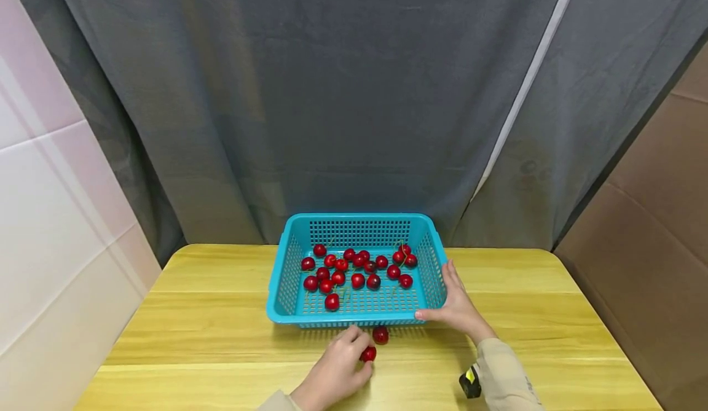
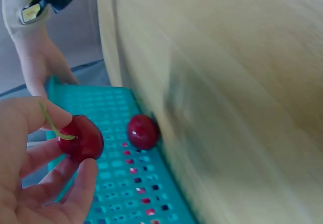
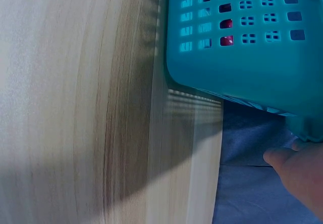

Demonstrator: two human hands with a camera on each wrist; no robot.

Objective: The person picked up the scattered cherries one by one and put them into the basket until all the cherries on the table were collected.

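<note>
In the head view, my left hand (image 1: 342, 362) is low in front of the basket and pinches a dark red cherry (image 1: 368, 354) between thumb and fingers. The left wrist view shows this cherry (image 2: 85, 139) close up, its green stem pointing back toward the hand. A second loose cherry (image 1: 380, 335) lies on the table right by the basket's front wall. My right hand (image 1: 456, 305) holds the front right corner of the blue plastic basket (image 1: 356, 320), thumb along the front rim and fingers against the right side. Several cherries (image 1: 357, 281) are spread over the basket's floor, some with stems.
A light wooden table (image 1: 210, 319) carries the basket near its far edge. Behind it hangs a grey curtain (image 1: 359, 91). A pale panel (image 1: 55, 183) stands on the left and a brown board (image 1: 647, 214) on the right.
</note>
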